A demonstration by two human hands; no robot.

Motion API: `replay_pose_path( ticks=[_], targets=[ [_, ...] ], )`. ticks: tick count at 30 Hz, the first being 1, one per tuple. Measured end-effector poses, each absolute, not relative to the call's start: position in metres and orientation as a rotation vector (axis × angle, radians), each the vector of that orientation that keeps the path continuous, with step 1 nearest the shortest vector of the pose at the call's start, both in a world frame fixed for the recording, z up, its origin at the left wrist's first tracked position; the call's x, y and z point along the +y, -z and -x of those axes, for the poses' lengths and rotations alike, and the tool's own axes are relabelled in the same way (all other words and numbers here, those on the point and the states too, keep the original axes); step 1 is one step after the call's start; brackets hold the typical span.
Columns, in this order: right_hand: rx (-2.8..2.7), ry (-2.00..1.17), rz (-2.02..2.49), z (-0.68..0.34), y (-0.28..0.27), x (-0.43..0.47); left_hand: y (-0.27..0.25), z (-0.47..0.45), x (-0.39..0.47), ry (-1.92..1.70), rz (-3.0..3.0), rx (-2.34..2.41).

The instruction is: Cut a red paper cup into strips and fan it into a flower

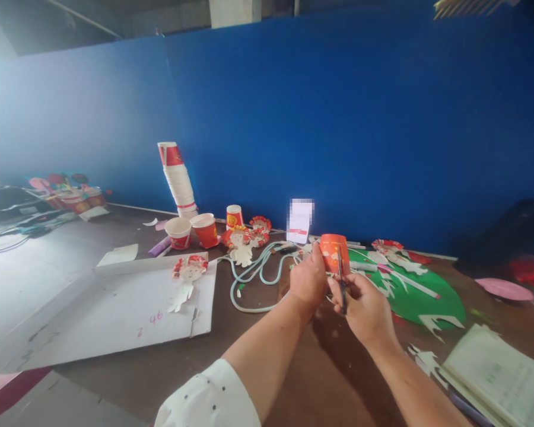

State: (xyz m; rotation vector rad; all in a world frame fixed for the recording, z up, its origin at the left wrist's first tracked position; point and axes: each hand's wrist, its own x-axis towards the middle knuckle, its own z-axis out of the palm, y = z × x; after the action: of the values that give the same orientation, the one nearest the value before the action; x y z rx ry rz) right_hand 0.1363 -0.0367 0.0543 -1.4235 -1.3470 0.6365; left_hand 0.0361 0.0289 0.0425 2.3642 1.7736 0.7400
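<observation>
My left hand (309,276) is closed around the left side of an orange-red paper cup (331,252) with a printed pattern. In my right hand (367,305) is a pair of scissors (342,290), its dark handles between my fingers. The blades point up against the front of the cup wall. Whether they are apart or together I cannot make out. Beyond my hands lies a green sheet (442,293) with white paper scraps and a white marker with a pink end (416,283) on it.
Paper cups (178,232) and a tall leaning cup stack (180,184) stand by the blue partition (338,107). Paper-cup figures (190,273) lie about, one on a white board (129,302). A pale cable (249,308) coils left of my hands; a notebook (502,373) lies at right.
</observation>
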Motion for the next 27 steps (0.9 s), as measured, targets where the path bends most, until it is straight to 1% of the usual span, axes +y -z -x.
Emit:
replay_pose_path(
  ticks=[12,21,27],
  targets=[
    [-1.284,-0.714,1.390,-0.138,-0.063,-0.039,-0.036,-0.037,0.033,-0.882,-2.292,1.743],
    [-1.203,-0.853,1.342,-0.139,-0.066,-0.039,-0.043,-0.027,0.033,-0.850,-2.105,1.702],
    [-1.226,-0.875,1.320,-0.142,-0.062,-0.038,-0.044,-0.021,0.036,-0.864,-2.060,1.686]
  ],
)
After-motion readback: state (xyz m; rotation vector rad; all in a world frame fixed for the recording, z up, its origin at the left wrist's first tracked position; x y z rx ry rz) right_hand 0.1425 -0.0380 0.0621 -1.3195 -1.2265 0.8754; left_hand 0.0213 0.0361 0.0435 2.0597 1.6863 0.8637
